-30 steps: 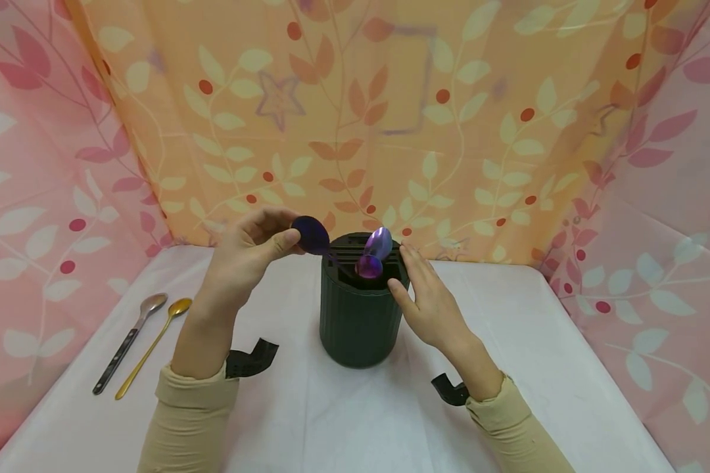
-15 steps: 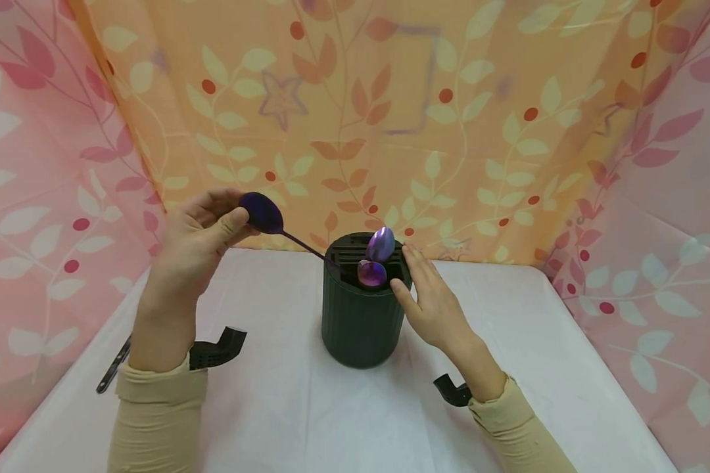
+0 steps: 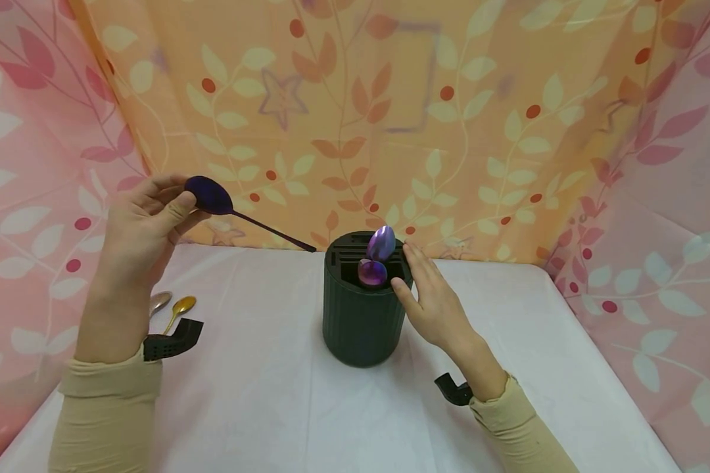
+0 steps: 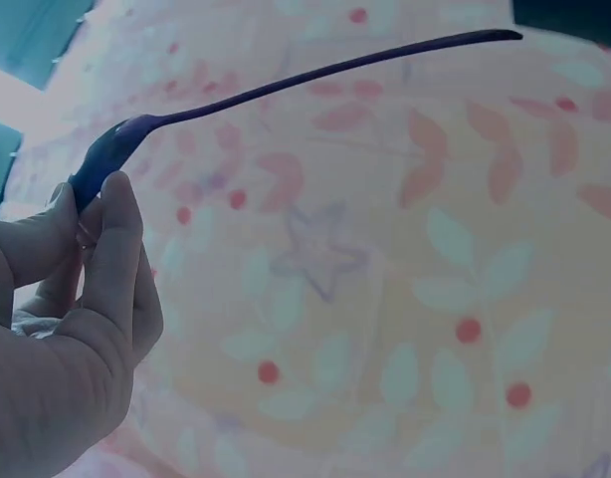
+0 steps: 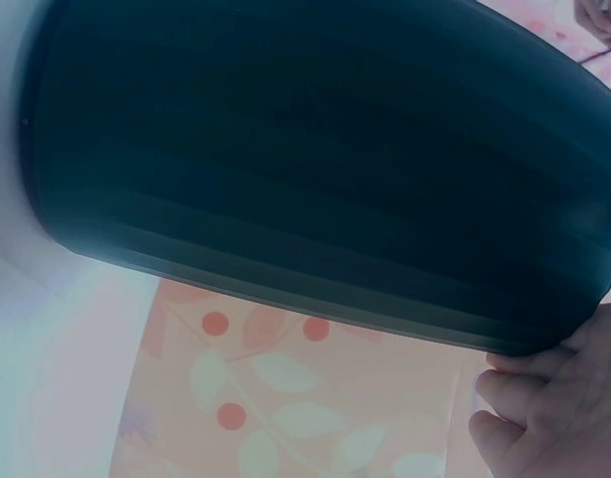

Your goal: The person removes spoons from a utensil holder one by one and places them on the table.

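My left hand point(image 3: 144, 220) pinches a dark purple spoon point(image 3: 210, 195) by its bowl between thumb and fingers. The spoon's thin handle slants down to the right, its tip just short of a dark green ribbed utensil holder point(image 3: 362, 328). In the left wrist view the spoon point(image 4: 315, 75) is seen side-on, its whole handle out in the air. Two shiny purple spoons point(image 3: 381, 243) stand bowl up in the holder, their handles hidden inside. My right hand point(image 3: 434, 302) rests on the holder's right side near the rim with straight fingers.
On the white-covered table point(image 3: 260, 407), a gold spoon point(image 3: 183, 305) and a silver spoon point(image 3: 161, 301) lie at the left, partly hidden behind the left forearm. Patterned cloth walls point(image 3: 343, 98) stand at the back and both sides.
My left hand has moved left and up, drawing the dark purple spoon's handle out of the holder. My right hand has stayed against the holder.
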### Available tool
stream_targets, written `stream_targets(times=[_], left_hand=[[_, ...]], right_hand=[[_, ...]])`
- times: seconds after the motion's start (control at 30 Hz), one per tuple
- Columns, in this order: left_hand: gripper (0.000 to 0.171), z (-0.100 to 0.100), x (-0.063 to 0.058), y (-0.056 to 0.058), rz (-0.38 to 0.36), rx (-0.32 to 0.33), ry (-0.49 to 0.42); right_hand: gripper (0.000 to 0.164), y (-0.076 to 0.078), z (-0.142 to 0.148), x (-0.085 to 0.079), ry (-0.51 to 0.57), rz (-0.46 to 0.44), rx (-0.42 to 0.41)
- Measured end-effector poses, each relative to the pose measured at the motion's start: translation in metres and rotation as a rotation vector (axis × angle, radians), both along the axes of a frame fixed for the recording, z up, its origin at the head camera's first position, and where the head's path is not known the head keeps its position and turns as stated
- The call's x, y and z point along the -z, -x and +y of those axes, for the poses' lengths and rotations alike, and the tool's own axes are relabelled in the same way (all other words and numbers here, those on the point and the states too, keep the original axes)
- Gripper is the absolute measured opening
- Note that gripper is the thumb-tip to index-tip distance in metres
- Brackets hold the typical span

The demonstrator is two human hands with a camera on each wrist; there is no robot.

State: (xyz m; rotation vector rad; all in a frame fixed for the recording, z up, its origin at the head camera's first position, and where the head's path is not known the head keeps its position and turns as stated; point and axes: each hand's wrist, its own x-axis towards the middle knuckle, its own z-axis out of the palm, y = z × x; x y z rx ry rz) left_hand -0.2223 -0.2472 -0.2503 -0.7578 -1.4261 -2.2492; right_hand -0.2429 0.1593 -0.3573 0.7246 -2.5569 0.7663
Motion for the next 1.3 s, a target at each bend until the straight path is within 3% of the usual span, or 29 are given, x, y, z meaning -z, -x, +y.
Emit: stream_targets(times=[0.1,0.23,0.37,0.53,0.63,0.77,0.87,0.97,1.3], left_hand=[[0.02,-0.012,0.005,0.006,-0.037,-0.024,0.022],[0.02,-0.029,0.016,0.015,-0.145,-0.058,0.086],[0.02,-0.045,0.028,0.022,-0.257,-0.095,0.204],[0.019,-0.064,0.038,0.03,-0.309,-0.104,0.353],[0.021,-0.075,0.041,0.036,-0.358,-0.099,0.473],[0.019,-0.088,0.045,0.045,-0.471,-0.115,0.732],[0.029,-0.097,0.048,0.051,-0.567,-0.084,0.915],[0.042,-0.103,0.055,0.057,-0.65,-0.027,1.007],[0.039,-0.12,0.096,0.075,-0.807,0.137,1.045]], right_hand=[[0.072,0.0,0.0,0.0,0.0,-0.001,0.0],[0.072,-0.001,0.001,0.0,-0.004,-0.006,-0.001],[0.072,-0.001,0.001,0.0,-0.006,-0.01,0.001],[0.072,-0.001,0.001,-0.002,-0.002,-0.01,0.002],[0.072,-0.001,0.001,-0.001,0.001,-0.013,0.003],[0.072,-0.001,0.001,-0.001,0.0,-0.015,0.005],[0.072,0.0,0.001,0.0,-0.002,-0.015,0.006],[0.072,0.0,0.001,0.001,0.0,-0.011,0.002],[0.072,0.0,0.0,0.002,0.007,-0.003,-0.006]])
